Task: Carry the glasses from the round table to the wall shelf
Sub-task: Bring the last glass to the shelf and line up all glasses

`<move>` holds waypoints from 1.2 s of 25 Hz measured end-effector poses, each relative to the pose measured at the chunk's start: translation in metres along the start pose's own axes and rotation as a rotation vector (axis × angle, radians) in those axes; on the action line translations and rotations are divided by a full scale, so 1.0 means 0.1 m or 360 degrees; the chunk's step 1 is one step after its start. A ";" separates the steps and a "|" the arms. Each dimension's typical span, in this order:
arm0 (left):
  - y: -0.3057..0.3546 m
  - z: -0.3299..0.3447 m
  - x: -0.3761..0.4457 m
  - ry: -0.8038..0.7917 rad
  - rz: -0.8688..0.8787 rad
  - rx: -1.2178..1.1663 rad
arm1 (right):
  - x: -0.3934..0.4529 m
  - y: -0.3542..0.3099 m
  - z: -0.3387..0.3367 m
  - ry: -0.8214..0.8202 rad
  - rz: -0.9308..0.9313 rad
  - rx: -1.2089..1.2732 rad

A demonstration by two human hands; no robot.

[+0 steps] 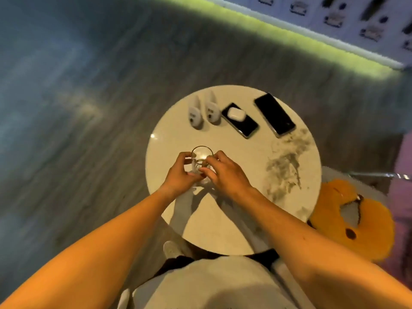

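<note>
The left hand (180, 172) curls its fingers round the left side of a small clear glass (200, 160) standing on the round table (234, 219), left of centre. The glass is transparent, empty-looking, with a thin round rim. The right hand (225, 175) pinches its right side. Farther back lie two white gadgets (202, 112), an earbud case (236, 113) on a phone (243, 123), and another phone (274, 114).
</note>
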State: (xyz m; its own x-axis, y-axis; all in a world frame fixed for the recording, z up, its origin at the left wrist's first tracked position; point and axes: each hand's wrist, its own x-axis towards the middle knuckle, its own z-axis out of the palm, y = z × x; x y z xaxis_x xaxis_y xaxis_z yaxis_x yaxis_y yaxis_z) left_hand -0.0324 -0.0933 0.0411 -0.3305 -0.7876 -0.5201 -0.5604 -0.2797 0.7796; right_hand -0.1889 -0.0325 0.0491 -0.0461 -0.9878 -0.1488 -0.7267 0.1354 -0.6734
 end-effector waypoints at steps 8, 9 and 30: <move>-0.34 -2.74 -0.67 0.0801 0.0325 -0.0231 | 1.20 -2.74 0.53 -0.0086 -0.0917 -0.0217; -0.35 -3.11 -0.80 0.0859 0.0357 -0.0224 | 1.31 -3.13 0.58 -0.0073 -0.1008 -0.0243; -2.10 -8.34 -4.84 0.2370 0.0268 -0.0404 | 1.30 -10.14 3.50 -0.0677 -0.2330 0.0253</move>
State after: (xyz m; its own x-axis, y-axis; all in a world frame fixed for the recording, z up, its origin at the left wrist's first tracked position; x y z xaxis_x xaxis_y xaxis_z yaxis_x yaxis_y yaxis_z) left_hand 0.8783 -0.1115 0.4201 0.7557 -0.5954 0.2727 -0.4029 -0.0944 0.9104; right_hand 0.7820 -0.2710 0.4592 0.8363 -0.1667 0.5223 0.1214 -0.8727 -0.4729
